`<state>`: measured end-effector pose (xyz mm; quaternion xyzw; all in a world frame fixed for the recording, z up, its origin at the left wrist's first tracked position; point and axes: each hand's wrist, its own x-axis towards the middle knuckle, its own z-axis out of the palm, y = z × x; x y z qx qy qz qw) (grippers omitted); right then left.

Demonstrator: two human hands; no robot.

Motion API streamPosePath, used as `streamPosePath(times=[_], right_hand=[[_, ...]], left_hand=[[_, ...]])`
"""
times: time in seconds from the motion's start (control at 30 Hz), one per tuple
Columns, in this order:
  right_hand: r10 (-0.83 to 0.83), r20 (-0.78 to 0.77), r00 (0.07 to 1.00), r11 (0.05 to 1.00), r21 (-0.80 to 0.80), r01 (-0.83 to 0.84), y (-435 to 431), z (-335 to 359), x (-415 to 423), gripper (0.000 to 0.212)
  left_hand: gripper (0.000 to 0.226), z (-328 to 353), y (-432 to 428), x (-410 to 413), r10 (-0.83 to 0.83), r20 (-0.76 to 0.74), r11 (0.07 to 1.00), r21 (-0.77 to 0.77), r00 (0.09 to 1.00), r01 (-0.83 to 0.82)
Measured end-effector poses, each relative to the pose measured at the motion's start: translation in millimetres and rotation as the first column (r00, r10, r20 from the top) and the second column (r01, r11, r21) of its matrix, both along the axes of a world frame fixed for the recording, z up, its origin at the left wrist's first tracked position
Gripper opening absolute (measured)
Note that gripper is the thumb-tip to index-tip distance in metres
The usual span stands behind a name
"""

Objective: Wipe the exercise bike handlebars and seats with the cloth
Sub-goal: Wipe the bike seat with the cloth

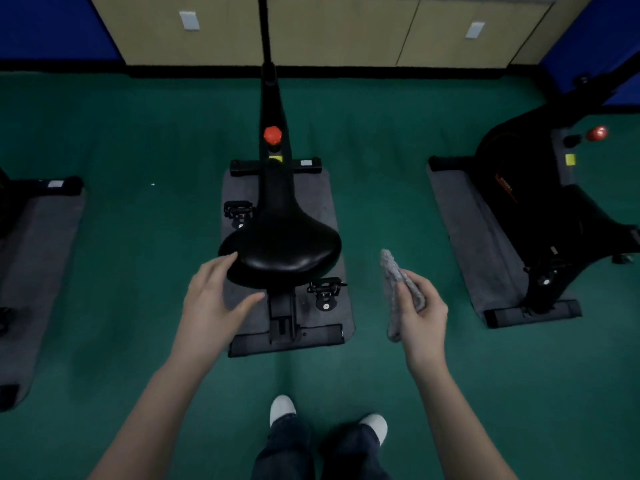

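The middle exercise bike (273, 98) stands on a grey mat (322, 195) on the green floor (138, 133), seen from behind and above. Its black seat (280, 247) is nearest the person, wide end toward them, with a red knob (273, 135) on the frame beyond the seat's nose. One pedal (239, 209) shows to the left of the seat and another (325, 289) below its right rear. The left hand (214, 299) is spread with straight fingers at the left rear edge of the seat, holding nothing; the fingertips reach that edge, but whether they touch it cannot be told. The thumb points toward the post under the seat. The right hand (420, 313) is held to the right of the seat and apart from it, fingers curled round a folded grey cloth (394, 289), which sticks out above and below the grip. The cloth is off the bike, in the air over the floor. The two hands are well apart, with the seat between them. A second bike (540, 209) stands on its own mat (464, 220) at the right, and another mat (38, 244) lies at the left edge. Pale cabinets (329, 29) line the far wall. Two white shoes (282, 408) show at the bottom
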<state>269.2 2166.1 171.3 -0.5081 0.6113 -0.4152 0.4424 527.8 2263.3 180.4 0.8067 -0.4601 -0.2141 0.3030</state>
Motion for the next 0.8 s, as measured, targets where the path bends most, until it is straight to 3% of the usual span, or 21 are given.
streamPosePath(times=[0.13,0.3,0.57,0.8], right_hand=[[-0.118,0.065,0.991,0.993,0.022,0.117,3,11,-49,0.022],[-0.292,0.075,0.953,0.956,0.034,0.290,5,26,-127,0.014],[-0.508,0.033,0.861,0.861,0.056,0.506,17,41,-279,0.014],[-0.714,-0.009,0.700,0.698,0.066,0.713,50,47,-401,0.014]], left_hand=[[0.067,14,-17,-37,-0.118,0.108,0.993,0.028,0.987,0.116],[0.064,32,-56,-113,-0.341,0.267,0.940,0.093,0.901,0.328],[0.066,53,-116,-273,-0.625,0.298,0.779,0.177,0.721,0.602],[0.067,61,-146,-406,-0.743,0.343,0.654,0.195,0.574,0.731]])
